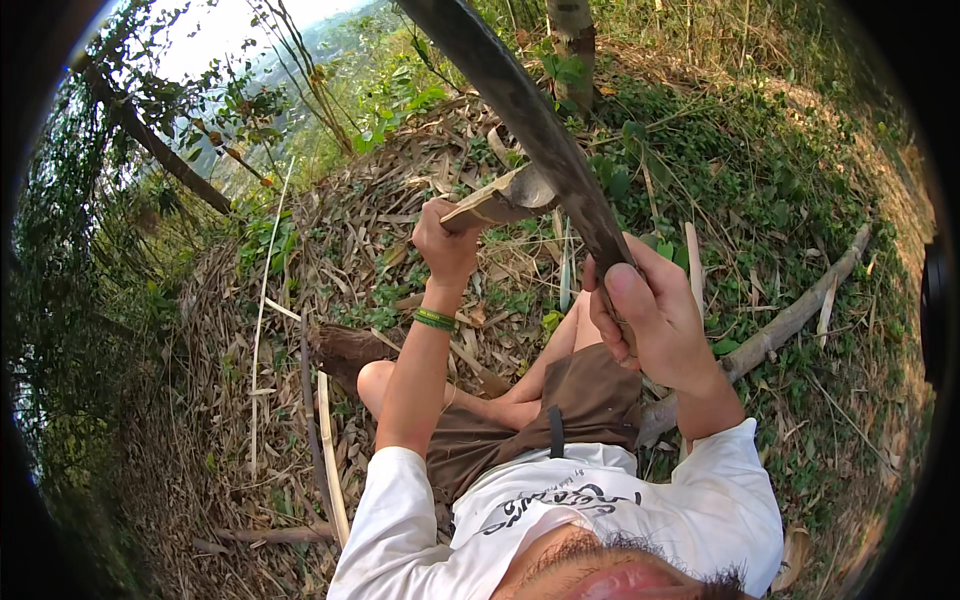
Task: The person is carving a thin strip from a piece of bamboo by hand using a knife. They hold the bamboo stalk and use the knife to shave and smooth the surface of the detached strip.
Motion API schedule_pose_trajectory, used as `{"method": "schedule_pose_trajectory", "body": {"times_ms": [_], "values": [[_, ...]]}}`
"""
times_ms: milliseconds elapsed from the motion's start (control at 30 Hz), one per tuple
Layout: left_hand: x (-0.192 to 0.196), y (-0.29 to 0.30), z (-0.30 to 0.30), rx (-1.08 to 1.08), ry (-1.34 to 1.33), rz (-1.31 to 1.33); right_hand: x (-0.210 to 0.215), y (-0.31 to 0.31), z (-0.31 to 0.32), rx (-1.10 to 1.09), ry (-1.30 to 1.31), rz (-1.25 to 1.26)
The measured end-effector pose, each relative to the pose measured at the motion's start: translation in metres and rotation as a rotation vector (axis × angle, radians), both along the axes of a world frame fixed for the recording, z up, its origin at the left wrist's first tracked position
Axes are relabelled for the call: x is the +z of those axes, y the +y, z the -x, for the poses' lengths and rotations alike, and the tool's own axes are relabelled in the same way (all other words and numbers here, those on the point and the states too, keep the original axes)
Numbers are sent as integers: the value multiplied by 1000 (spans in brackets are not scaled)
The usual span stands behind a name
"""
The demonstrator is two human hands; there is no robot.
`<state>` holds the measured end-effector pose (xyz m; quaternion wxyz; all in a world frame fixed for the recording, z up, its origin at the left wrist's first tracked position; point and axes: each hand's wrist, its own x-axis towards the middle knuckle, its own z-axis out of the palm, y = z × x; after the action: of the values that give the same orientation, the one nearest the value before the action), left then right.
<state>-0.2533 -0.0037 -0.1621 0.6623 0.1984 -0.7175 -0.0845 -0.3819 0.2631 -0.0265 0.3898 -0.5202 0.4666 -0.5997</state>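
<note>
My right hand [650, 315] grips the handle of a long dark curved blade [520, 105], raised so it runs up to the picture's top edge. My left hand [447, 240], with a green band on the wrist, is closed around a pale split piece of bamboo [505, 195] held out in front. The blade crosses just beside the bamboo's far end; whether they touch I cannot tell. I sit on the ground in brown shorts and a white shirt, with my bare knees below the hands.
Dry bamboo leaves and thin split strips [330, 450] cover the ground at my left. A fallen branch [790, 320] lies at the right. A tree trunk [572, 30] stands ahead, and a leaning trunk [160, 150] at far left over a downhill slope.
</note>
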Motion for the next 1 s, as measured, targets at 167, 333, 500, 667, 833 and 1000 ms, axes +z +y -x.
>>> {"method": "schedule_pose_trajectory", "body": {"times_ms": [167, 333, 500, 667, 833, 1000], "values": [[-3, -11, -5, 1, -12, -18, 2, -10, -2, 141, -382, -96], [1, -9, 2, -16, 0, 2, 12, 9, 0, 13, -315, 254], [1, -12, 8, -38, -22, -1, 6, -5, -1, -24, -85, -42], [-8, -11, 14, 3, -43, -12, -3, -7, 6, -42, -46, -72], [-1, -10, 7, -185, 26, 11, 1, -7, 8, 7, -30, -82], [117, 22, -33, -63, 241, 359, 10, -17, 7, -11, 4, -50]]}}
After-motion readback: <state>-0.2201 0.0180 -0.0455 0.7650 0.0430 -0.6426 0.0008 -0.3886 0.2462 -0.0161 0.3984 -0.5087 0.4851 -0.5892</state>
